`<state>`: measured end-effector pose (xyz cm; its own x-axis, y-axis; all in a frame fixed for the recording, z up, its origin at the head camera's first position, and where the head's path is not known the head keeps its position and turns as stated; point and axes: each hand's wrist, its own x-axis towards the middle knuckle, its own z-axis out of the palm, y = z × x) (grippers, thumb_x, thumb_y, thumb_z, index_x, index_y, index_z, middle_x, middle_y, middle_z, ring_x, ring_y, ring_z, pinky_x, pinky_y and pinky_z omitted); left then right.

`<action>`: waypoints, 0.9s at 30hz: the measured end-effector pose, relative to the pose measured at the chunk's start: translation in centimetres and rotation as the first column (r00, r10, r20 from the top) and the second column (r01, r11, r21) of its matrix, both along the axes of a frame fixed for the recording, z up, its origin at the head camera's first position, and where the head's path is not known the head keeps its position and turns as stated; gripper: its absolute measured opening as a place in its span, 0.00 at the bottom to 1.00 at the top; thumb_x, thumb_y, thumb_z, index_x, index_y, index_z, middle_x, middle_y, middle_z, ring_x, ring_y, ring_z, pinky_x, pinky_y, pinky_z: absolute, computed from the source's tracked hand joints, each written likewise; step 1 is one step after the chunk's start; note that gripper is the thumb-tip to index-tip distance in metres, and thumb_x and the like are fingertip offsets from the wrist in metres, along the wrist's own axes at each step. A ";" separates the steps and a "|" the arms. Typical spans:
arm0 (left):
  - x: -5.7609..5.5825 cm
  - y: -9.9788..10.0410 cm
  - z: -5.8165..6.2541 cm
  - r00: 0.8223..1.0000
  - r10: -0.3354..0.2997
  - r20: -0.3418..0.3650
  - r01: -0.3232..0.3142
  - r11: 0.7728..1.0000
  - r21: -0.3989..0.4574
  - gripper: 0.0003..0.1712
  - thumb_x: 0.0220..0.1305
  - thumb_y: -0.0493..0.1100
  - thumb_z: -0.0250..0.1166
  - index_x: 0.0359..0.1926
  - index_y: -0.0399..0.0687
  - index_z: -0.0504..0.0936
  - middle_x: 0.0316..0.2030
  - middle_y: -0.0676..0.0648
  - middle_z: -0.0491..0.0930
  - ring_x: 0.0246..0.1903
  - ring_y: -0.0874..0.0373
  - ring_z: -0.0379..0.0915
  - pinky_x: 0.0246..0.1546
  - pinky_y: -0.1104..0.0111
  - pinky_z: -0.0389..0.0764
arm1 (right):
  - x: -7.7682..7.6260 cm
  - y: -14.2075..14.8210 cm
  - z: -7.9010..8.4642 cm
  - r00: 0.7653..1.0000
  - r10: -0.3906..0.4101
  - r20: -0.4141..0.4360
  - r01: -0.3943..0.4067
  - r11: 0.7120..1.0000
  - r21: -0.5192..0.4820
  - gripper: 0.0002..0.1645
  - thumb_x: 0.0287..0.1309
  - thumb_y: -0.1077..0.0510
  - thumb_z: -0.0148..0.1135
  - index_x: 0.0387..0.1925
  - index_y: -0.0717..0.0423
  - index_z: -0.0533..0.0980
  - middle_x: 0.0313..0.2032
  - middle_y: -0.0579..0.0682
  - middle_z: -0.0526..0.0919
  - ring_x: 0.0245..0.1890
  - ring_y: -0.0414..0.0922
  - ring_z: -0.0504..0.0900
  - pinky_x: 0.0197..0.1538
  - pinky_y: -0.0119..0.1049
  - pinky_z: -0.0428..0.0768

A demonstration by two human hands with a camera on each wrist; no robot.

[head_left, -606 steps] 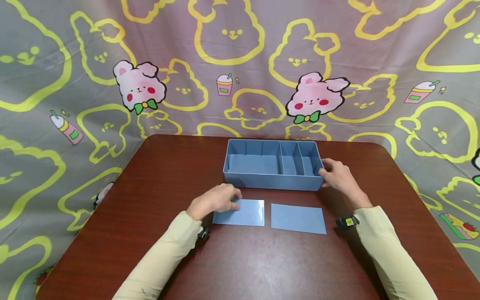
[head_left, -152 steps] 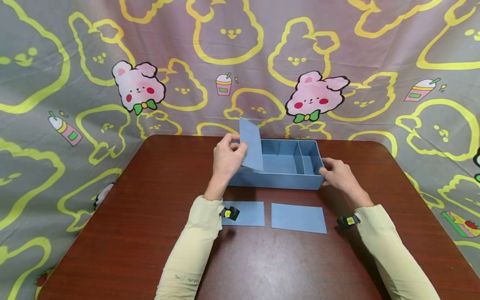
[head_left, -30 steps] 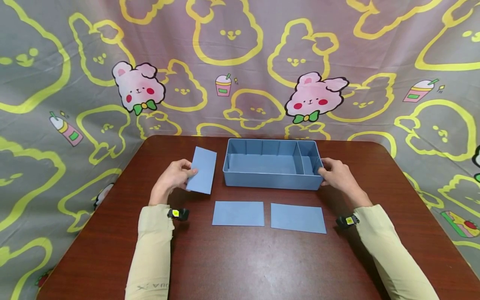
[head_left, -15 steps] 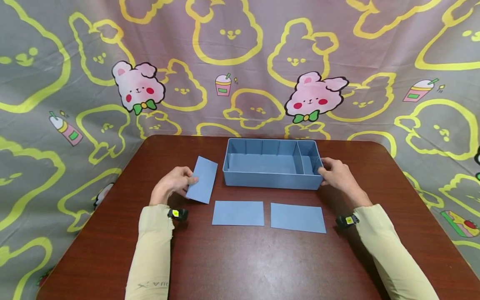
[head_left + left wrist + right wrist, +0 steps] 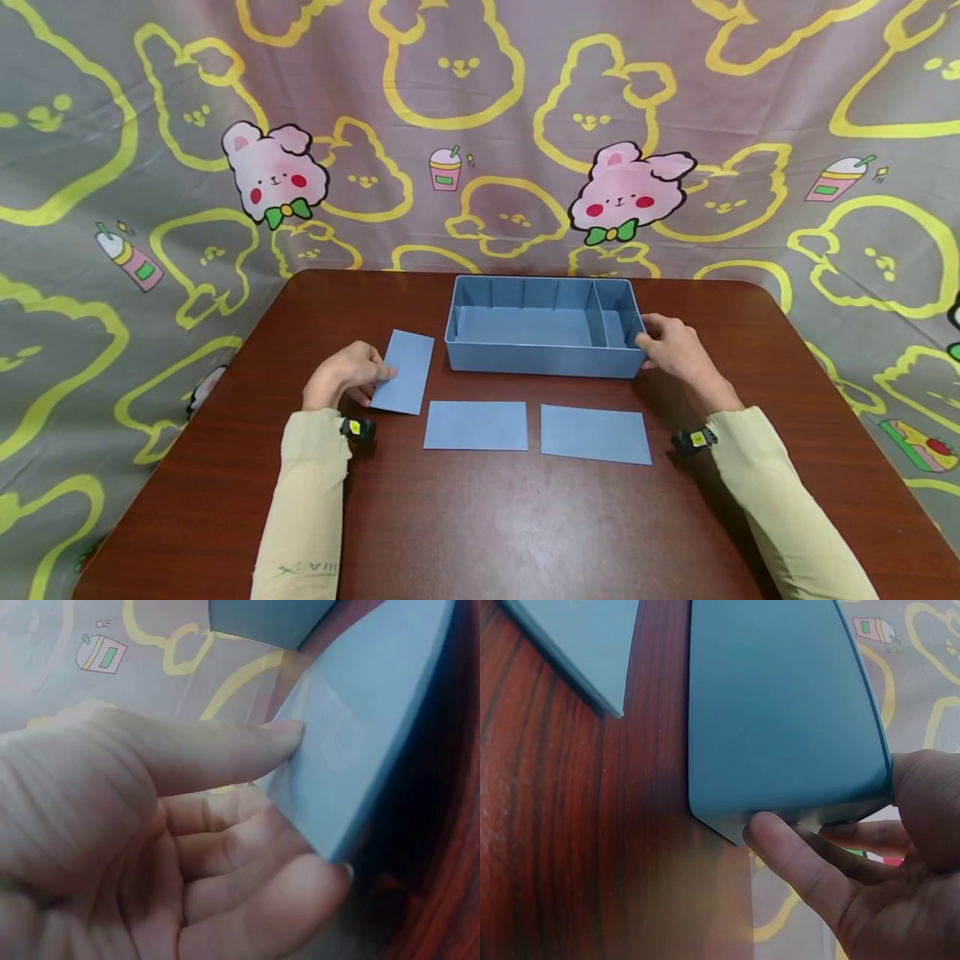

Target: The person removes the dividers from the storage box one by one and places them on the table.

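Note:
My left hand (image 5: 348, 372) pinches a flat blue-grey divider panel (image 5: 408, 372) by its left edge, thumb on top and fingers beneath. In the left wrist view the panel (image 5: 367, 712) tilts, with dark shadow under it; whether its far edge touches the table cannot be told. To its right stands a blue-grey open box (image 5: 543, 360) with one divider (image 5: 600, 315) upright near its right end. My right hand (image 5: 678, 346) grips the box's right end; in the right wrist view its fingertips (image 5: 765, 829) press the outer end wall of the box (image 5: 780, 712).
Two similar panels lie flat in front of the box, a left one (image 5: 476, 426) and a right one (image 5: 596, 435). The brown table (image 5: 525, 533) reaches back to a patterned cloth (image 5: 495, 125) hanging behind and at both sides.
Over the last second my left hand has lowered the panel toward the table left of the box. Five seconds ago it held a panel above the box. My right hand stays at the box.

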<state>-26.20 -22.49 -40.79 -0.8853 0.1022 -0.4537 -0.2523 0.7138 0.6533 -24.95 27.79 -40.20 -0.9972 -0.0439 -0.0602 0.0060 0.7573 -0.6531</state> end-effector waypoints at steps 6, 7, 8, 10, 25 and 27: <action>0.1 0.1 0.0 1.000 0.001 -0.006 -0.001 0.999 -0.049 0.15 0.66 0.45 0.65 0.26 0.41 0.74 0.24 0.45 0.73 0.24 0.54 0.75 0.26 0.63 0.83 | -0.1 0.0 0.0 1.000 -0.003 0.005 0.003 1.000 0.000 0.33 0.66 0.57 0.47 0.69 0.67 0.61 0.57 0.71 0.75 0.29 0.46 0.87 0.39 0.42 0.86; 0.2 0.2 0.0 1.000 -0.001 -0.007 0.001 0.998 -0.059 0.16 0.66 0.45 0.65 0.26 0.41 0.74 0.24 0.45 0.74 0.24 0.54 0.75 0.26 0.63 0.83 | -0.1 0.0 0.0 1.000 -0.004 0.004 0.004 1.000 0.002 0.33 0.66 0.57 0.47 0.69 0.67 0.61 0.58 0.71 0.75 0.29 0.46 0.87 0.39 0.42 0.86; 0.2 0.2 0.0 1.000 -0.002 -0.008 0.002 0.998 -0.068 0.16 0.66 0.46 0.65 0.26 0.41 0.74 0.23 0.45 0.74 0.24 0.54 0.75 0.26 0.64 0.83 | -0.1 -0.1 0.0 1.000 -0.005 0.004 0.005 1.000 0.003 0.33 0.66 0.56 0.47 0.69 0.67 0.61 0.57 0.71 0.75 0.28 0.46 0.87 0.39 0.42 0.86; 0.2 0.3 0.0 1.000 -0.001 -0.008 0.000 0.997 -0.083 0.16 0.66 0.46 0.65 0.26 0.41 0.75 0.23 0.45 0.74 0.23 0.54 0.75 0.26 0.63 0.83 | -0.1 -0.1 -0.1 1.000 -0.008 0.003 0.008 1.000 0.007 0.33 0.66 0.56 0.47 0.69 0.67 0.61 0.58 0.71 0.75 0.28 0.46 0.87 0.39 0.42 0.86; 0.0 0.9 0.3 1.000 -0.014 0.013 0.017 0.980 -0.196 0.19 0.64 0.49 0.66 0.29 0.36 0.78 0.22 0.43 0.77 0.23 0.52 0.79 0.26 0.63 0.83 | 0.0 0.0 -0.1 1.000 -0.011 0.004 0.010 1.000 0.021 0.33 0.67 0.56 0.47 0.69 0.67 0.60 0.58 0.72 0.75 0.30 0.49 0.88 0.40 0.43 0.85; 0.1 0.9 0.3 1.000 -0.014 0.011 0.016 0.980 -0.197 0.19 0.64 0.49 0.67 0.29 0.37 0.77 0.23 0.43 0.77 0.23 0.52 0.79 0.26 0.63 0.83 | 0.0 0.0 -0.2 1.000 -0.010 0.002 0.010 1.000 0.017 0.33 0.67 0.56 0.47 0.69 0.67 0.61 0.58 0.72 0.75 0.30 0.49 0.88 0.40 0.43 0.85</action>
